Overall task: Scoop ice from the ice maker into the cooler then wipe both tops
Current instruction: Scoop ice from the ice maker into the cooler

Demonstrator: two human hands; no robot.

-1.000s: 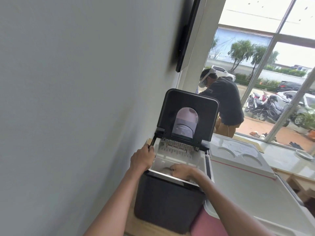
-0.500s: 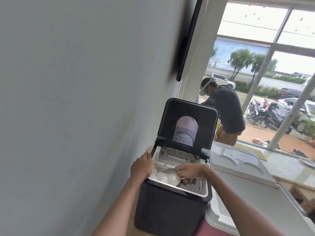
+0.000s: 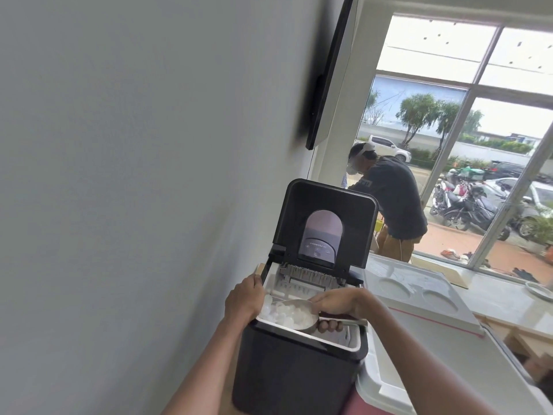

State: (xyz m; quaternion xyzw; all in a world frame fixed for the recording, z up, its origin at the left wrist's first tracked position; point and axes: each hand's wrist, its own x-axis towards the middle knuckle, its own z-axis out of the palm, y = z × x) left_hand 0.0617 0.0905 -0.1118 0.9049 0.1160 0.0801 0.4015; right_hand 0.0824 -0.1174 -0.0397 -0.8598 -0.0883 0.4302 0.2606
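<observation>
A black ice maker (image 3: pixel 294 372) stands against the wall with its lid (image 3: pixel 326 220) raised upright. My left hand (image 3: pixel 244 301) grips the left rim of its opening. My right hand (image 3: pixel 336 307) holds a metal scoop (image 3: pixel 299 317) by its handle, level over the opening. The scoop is heaped with white ice (image 3: pixel 287 314). To the right lies the cooler, with a white lid (image 3: pixel 434 333) that is shut and a pink body (image 3: pixel 356 408) just visible below.
The grey wall runs close along the left. A dark screen (image 3: pixel 329 70) hangs on it above. Another person (image 3: pixel 392 199) bends over behind the ice maker by the window. A white plate (image 3: pixel 540 290) sits on the far right counter.
My right hand has come up out of the ice maker's bin with the scoop, now full of ice. My left hand has stayed on the rim.
</observation>
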